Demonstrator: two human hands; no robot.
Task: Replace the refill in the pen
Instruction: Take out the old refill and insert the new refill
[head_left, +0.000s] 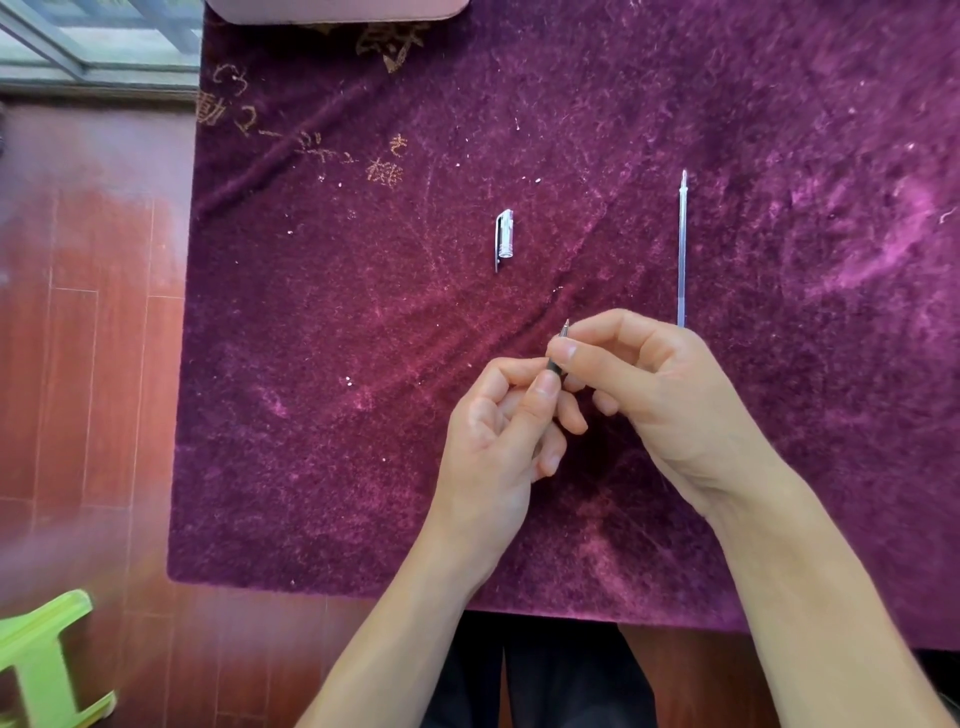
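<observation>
Both hands hold the pen (555, 367) above the middle of the purple cloth (363, 415). My left hand (504, 431) grips its barrel, which is mostly hidden in the fingers. My right hand (649, 384) pinches the dark grip section near the tip, and the metal point sticks out toward the far side. A clear pen cap (504, 236) with a clip lies on the cloth beyond the hands. A long thin clear refill (682, 249) lies straight on the cloth to the right, its near end just past my right hand.
The purple cloth covers the table, and gold characters (311, 150) are stitched at its far left. A pale object (337, 8) sits at the far edge. Red wooden floor (93, 364) lies to the left, with a green stool (41, 665) at the lower left.
</observation>
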